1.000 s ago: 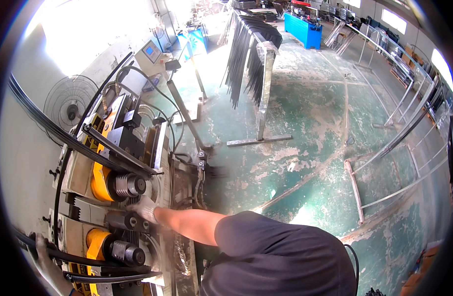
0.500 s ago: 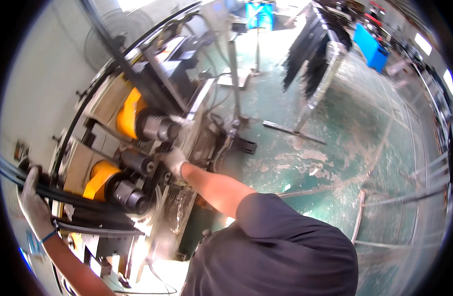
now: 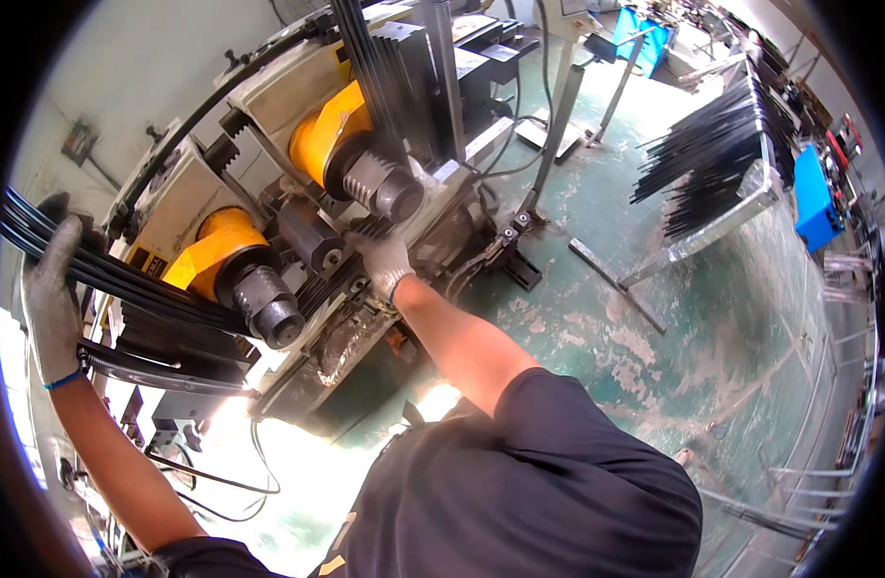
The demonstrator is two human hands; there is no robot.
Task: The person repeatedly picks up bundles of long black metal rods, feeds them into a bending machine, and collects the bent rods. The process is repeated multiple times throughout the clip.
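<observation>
At the left, a bundle of thin black rods [image 3: 163, 301] runs through a machine with two dark threaded rollers, one lower [image 3: 269, 306] and one upper [image 3: 380, 183]. My gloved left hand [image 3: 53, 294] is wrapped round the bundle near its left end. My gloved right hand [image 3: 383, 262] lies closed on the rods between the rollers, its fingertips partly hidden against them. Yellow collars [image 3: 216, 252] sit behind the rollers. Between these stands a dark hexagonal block [image 3: 310, 234].
A rack [image 3: 693, 241] hung with many black rods stands on the worn green floor at the right. Beyond it is a blue bin [image 3: 816, 197]. A metal post [image 3: 556, 130] rises beside the machine. A ribbed black hose [image 3: 163, 371] and loose cables [image 3: 221, 486] hang below my left hand.
My view has turned left, so the machine sits further up and right in the picture. Both hands stay at about the same places on the rods.
</observation>
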